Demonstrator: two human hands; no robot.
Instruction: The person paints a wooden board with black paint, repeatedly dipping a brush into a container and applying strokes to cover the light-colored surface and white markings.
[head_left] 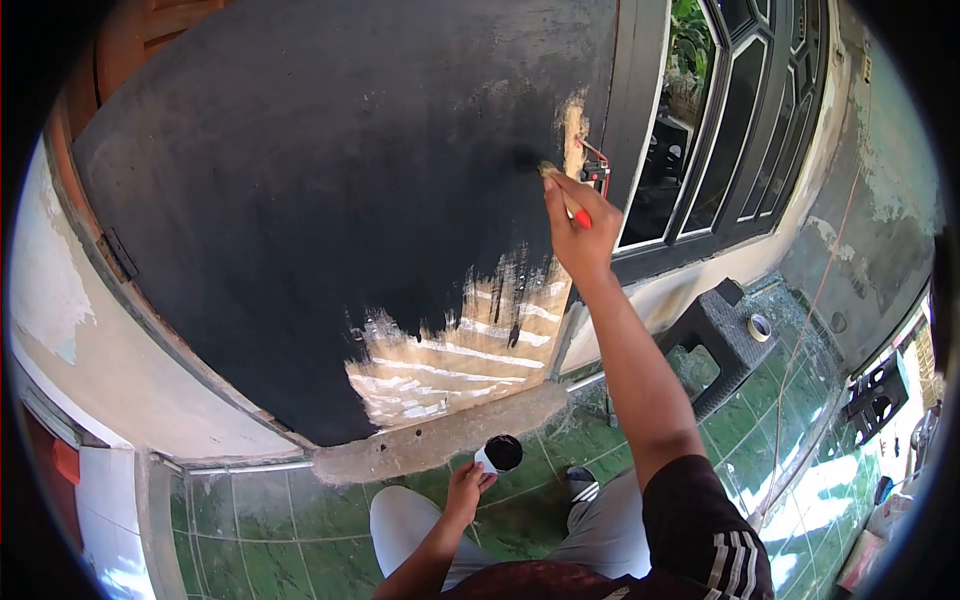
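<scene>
My right hand (584, 222) is closed round a paintbrush (577, 208) with a red-tipped handle. Its bristles are at the surface of a door (300, 180), close to the door's right edge. Black paint covers most of this door, while a tan patch with white streaks (460, 360) shows along the lower right. A narrow tan strip (573, 140) runs beside the door handle and lock (595, 172). Low down, my left hand (466, 490) grips a small white cup (489, 461) of black paint, tilted towards me.
A dark window frame (720, 150) adjoins the door on the right. Below it, a dark grey block-like stool (715, 340) carries a roll of tape (759, 327). Green tiles (260, 510) cover the floor, with a rough concrete sill (440, 440) under the door.
</scene>
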